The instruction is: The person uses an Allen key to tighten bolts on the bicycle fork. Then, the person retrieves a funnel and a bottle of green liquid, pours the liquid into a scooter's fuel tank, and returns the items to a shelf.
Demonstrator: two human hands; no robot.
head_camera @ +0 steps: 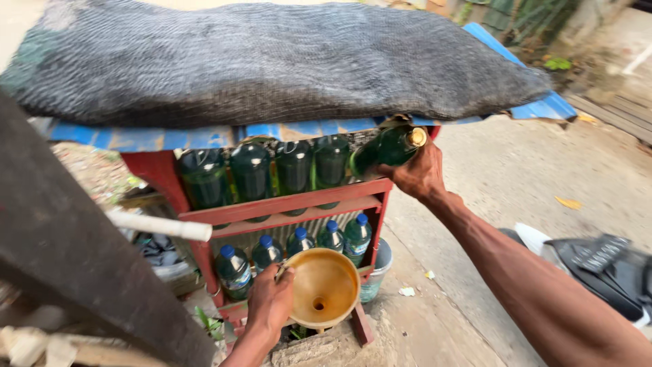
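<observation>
My right hand (420, 175) grips a dark green glass bottle (384, 150) with a gold cap, tilted at the right end of the upper shelf of a red wooden rack (285, 204). Beside it on that shelf stand several more green bottles (251, 170). My left hand (270, 304) holds the rim of a yellow plastic funnel (324, 287) in front of the lower shelf. Several plastic bottles with blue caps (234, 270), filled with greenish liquid, stand on that lower shelf behind the funnel.
A dark mesh cloth (272, 61) lies over the rack's blue corrugated roof (543, 107). A dark slanted beam (61, 245) and a white pipe (159, 225) are at left. Concrete ground (516, 170) stretches right, with a dark motorbike part (598, 265) at the right edge.
</observation>
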